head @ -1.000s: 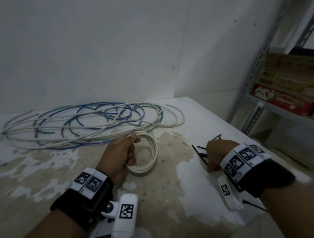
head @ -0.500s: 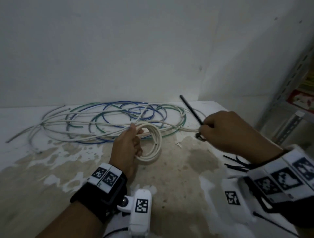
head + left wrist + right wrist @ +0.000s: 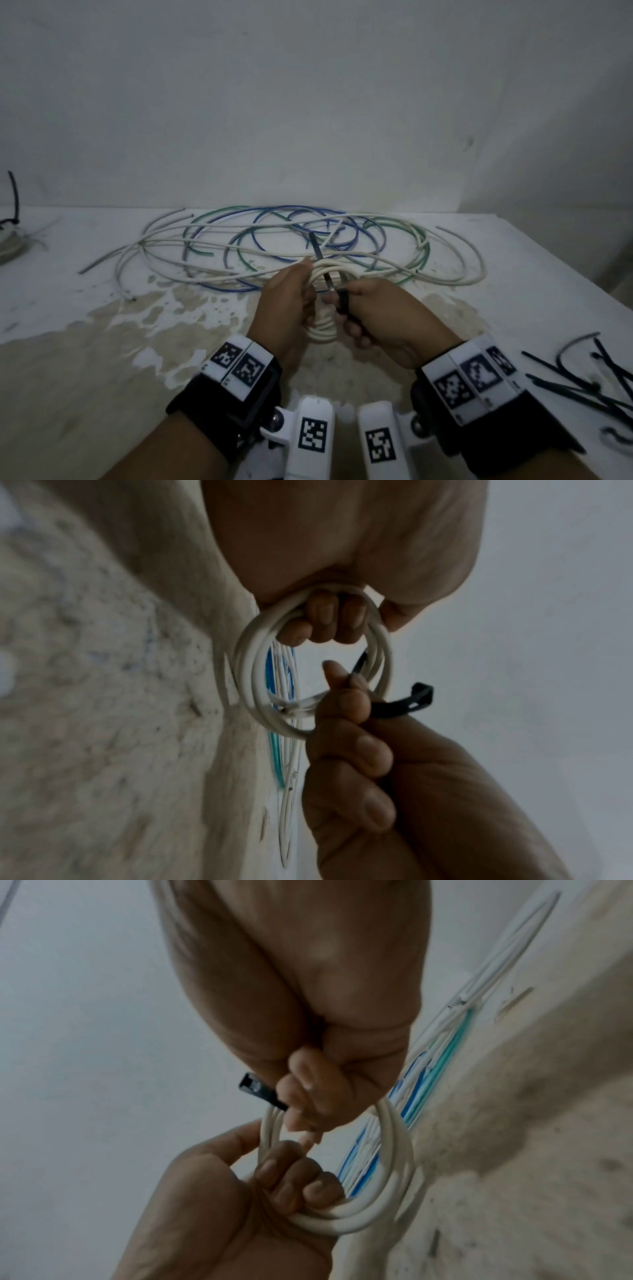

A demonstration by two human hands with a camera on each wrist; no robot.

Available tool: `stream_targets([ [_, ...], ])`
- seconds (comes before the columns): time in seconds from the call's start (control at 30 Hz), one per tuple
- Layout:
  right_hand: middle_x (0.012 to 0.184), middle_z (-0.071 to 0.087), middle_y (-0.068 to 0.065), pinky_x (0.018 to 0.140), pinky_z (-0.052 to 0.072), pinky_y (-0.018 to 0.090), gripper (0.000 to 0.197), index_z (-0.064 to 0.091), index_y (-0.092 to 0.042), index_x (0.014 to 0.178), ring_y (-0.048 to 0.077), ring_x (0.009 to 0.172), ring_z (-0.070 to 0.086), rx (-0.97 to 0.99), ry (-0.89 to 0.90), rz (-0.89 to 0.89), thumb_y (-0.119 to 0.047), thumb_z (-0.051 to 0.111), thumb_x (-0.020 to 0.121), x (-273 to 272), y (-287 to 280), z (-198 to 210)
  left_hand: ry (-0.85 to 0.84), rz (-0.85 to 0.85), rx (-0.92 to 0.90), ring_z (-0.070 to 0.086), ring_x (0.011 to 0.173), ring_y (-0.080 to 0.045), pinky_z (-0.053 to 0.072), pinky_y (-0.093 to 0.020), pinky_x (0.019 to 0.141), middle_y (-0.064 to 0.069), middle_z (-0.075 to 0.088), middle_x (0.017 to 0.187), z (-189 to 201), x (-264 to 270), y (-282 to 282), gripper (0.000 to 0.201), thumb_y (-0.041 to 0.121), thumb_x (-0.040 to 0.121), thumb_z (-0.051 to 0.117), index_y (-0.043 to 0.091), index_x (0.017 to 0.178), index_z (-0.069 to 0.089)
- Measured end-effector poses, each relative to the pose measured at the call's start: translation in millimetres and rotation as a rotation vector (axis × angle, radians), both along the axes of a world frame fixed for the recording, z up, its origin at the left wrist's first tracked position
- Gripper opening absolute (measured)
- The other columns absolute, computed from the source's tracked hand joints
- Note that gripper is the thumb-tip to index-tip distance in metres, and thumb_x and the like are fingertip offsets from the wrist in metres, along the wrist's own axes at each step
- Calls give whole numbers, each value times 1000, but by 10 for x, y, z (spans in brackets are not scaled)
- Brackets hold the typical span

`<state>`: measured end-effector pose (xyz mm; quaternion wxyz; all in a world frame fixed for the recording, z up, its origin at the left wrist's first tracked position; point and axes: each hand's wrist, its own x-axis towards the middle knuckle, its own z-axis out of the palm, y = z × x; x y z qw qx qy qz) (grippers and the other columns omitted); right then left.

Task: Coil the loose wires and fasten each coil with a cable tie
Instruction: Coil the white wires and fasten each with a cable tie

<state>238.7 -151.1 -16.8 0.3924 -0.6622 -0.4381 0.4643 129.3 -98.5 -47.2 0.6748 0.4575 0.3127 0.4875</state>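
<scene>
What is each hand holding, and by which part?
Left hand grips the white wire coil by its rim; right hand pinches the black cable tie near its head.

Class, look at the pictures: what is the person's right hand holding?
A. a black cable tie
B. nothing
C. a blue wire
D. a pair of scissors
A: the right hand grips a black cable tie against the white coil held by the left hand.

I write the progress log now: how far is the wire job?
Done: one white coil is wound, gripped by the left hand. In hand: the right hand holds a black cable tie against it, not yet closed. Left: loose wires remain on the table; spare ties wait.
</scene>
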Motion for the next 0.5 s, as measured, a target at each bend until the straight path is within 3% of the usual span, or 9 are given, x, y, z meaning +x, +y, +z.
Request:
stream_targets([
  [0.07, 53, 52, -2, 37, 28, 17, 20, 65, -11, 87, 9, 39, 37, 17, 76, 19, -13, 48, 97, 3, 28, -39, 13, -24, -16, 41, 31, -5, 32, -14, 36, 6, 44, 37, 12, -23, 20, 27, 18, 101, 39, 4, 88, 58],
  [0.2, 58, 54, 1, 35, 30, 18, 21, 65, -9, 86, 9, 40, 40, 93, 128, 52, -10, 47, 97, -29, 23, -78, 44, -16, -26, 38, 32, -7, 30, -17, 36, 5, 43, 38, 24, -38, 52, 35, 22, 99, 43, 13, 67, 52],
  [0.33, 58, 57, 1, 35, 35, 19, 38, 69, -16, 65, 9, 42, 46, 167, 242, 33, -9, 47, 96, -55, -19, -133, 74, 9, 1, 33, 39, -16, 23, -25, 42, -1, 38, 46, -26, -26, 90, 34, 25, 98, 48, 13, 66, 45],
  [0.43, 62, 60, 4, 37, 41, 21, 23, 65, -13, 86, 11, 43, 51, 200, 357, -10, -8, 45, 97, -75, -55, -142, 74, 47, 23, 32, 49, -20, 24, -29, 46, -16, 37, 67, -55, 2, 98, 24, 30, 96, 52, 10, 84, 48],
  [0.5, 63, 61, 7, 40, 46, 23, 17, 60, -10, 89, 13, 46, 54, 229, 397, -32, -7, 45, 97, -83, -73, -133, 73, 81, 33, 35, 50, -25, 29, -33, 47, -19, 43, 73, -56, 17, 88, 31, 38, 91, 58, 10, 82, 49],
])
